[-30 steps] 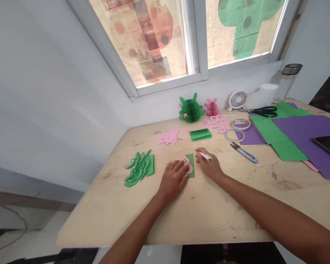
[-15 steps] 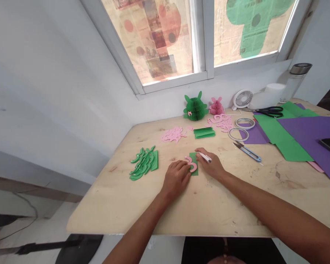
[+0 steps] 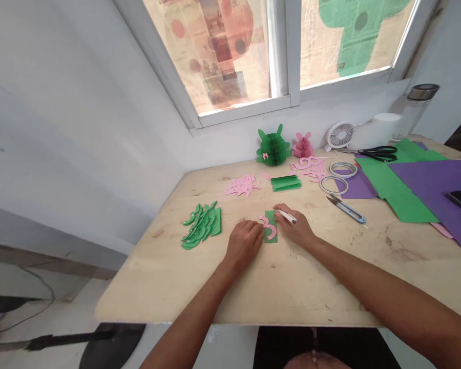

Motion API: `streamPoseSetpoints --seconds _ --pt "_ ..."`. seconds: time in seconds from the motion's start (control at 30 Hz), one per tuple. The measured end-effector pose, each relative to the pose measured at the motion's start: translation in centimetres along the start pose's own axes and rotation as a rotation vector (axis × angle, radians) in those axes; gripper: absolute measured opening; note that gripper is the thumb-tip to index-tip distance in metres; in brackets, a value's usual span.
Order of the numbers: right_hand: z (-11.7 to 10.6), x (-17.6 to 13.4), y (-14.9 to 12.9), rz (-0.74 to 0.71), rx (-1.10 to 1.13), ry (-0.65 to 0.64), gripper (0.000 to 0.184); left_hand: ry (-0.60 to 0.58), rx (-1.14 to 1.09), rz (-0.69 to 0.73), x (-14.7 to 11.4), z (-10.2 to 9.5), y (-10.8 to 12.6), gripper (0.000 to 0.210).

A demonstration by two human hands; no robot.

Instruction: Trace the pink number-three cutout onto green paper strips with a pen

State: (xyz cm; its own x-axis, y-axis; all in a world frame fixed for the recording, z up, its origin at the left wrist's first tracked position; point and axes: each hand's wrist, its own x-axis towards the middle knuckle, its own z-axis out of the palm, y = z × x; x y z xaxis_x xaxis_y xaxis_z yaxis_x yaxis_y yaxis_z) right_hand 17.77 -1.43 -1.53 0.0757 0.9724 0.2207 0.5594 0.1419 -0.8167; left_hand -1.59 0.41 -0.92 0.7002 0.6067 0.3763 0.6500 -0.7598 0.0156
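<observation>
A curvy pink paper cutout (image 3: pixel 271 233) lies on a small green paper rectangle (image 3: pixel 269 213) near the middle of the table. My left hand (image 3: pixel 246 240) rests at their left, its bent fingers close together and the fingertips holding the cutout's left edge. From the right, my right hand (image 3: pixel 295 228) is closed around a white pen (image 3: pixel 287 217), with its fingers at the green rectangle's right edge. The pen's tip is hidden by the fingers. Off to the left lies a pile of curved green paper cutouts (image 3: pixel 202 225).
Behind are pink cutouts (image 3: pixel 241 185), folded green paper (image 3: pixel 286 183), a green paper figure (image 3: pixel 274 149) and a pink one (image 3: pixel 303 146). To the right lie tape rolls (image 3: pixel 334 185), blue-handled snips (image 3: pixel 348 209), black scissors (image 3: pixel 380 152), purple paper (image 3: pixel 434 184) and a white fan (image 3: pixel 339 136).
My left hand has drawn back slightly to the left, so more of the pink cutout shows. My right hand stays at the green paper's right edge with the pen. The view has shifted a little.
</observation>
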Motion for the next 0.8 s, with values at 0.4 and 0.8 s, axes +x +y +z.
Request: streamPoseSetpoints --seconds 0.4,0.8 --pt "0.1 0.1 0.2 -0.009 -0.006 0.007 0.027 -0.142 0.233 0.203 2.0 0.5 -1.3 0.014" --pt "0.2 0.2 0.2 -0.012 -0.004 0.010 0.026 -0.150 0.243 0.266 2.2 0.0 -1.9 0.011"
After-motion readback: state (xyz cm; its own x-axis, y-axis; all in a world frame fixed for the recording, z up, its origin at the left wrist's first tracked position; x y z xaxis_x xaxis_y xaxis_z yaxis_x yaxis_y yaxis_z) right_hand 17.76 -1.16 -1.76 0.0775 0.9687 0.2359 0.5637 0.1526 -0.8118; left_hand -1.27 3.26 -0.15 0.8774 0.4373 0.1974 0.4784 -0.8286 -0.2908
